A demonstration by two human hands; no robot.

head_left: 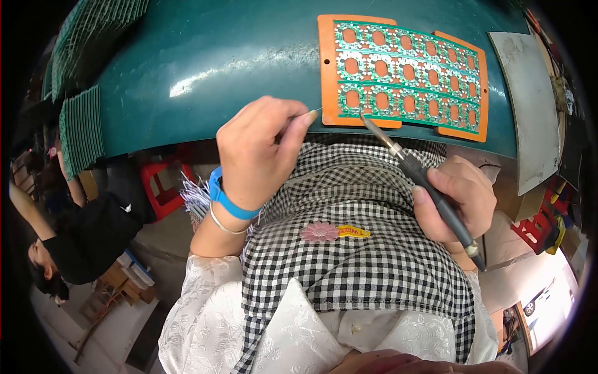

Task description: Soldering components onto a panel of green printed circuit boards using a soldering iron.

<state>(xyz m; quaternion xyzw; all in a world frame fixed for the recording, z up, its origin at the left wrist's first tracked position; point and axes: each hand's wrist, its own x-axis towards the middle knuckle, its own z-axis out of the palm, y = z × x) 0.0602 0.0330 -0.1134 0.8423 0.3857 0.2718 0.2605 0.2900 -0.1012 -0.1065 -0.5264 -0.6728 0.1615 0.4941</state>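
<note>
My left hand [258,149] pinches fine wire [317,110], my right hand [464,196] grips the iron [416,173], and a steady, light tip [364,118] at the board [421,78] should serve best.

Shows a red plastic stool [167,211] at left, near a co-worker in a black top [96,234]. Shows a flat grey rectangular panel [529,112] at right, near a brown cardboard box [523,204].
</note>
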